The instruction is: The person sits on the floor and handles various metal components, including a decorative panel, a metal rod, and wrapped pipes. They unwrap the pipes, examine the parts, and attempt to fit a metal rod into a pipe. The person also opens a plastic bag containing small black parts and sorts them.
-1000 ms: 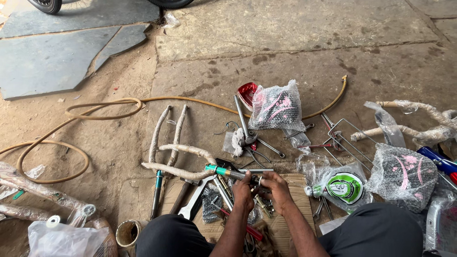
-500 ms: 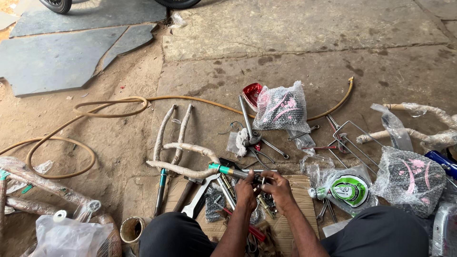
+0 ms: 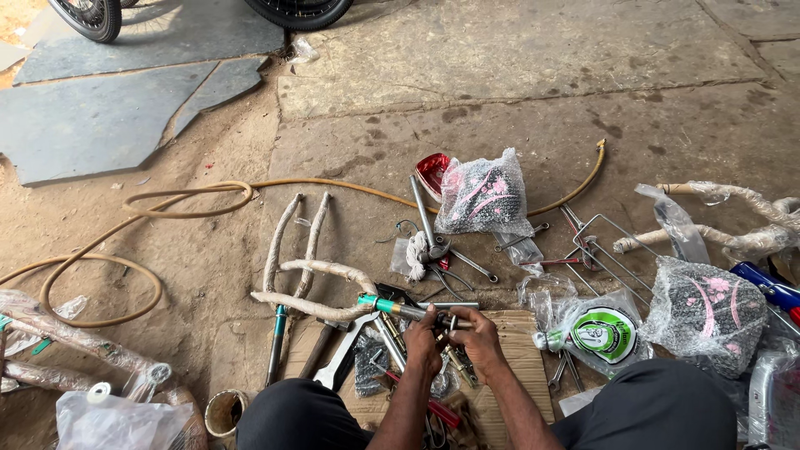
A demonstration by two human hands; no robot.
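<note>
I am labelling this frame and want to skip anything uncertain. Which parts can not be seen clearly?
- Head view: the small metal part between the left hand and right hand is too small, and fingers cover it.
- Black bicycle tyres: cut off by the top edge.
- Contents of the bubble-wrapped pink-and-black bundle: hidden by the wrap.
- Tools on the brown cardboard sheet: partly hidden by the forearms.

Short metal rod [image 3: 433, 308] with teal end, level above cardboard sheet [image 3: 517, 367], seemingly gripped mid-length.
</note>
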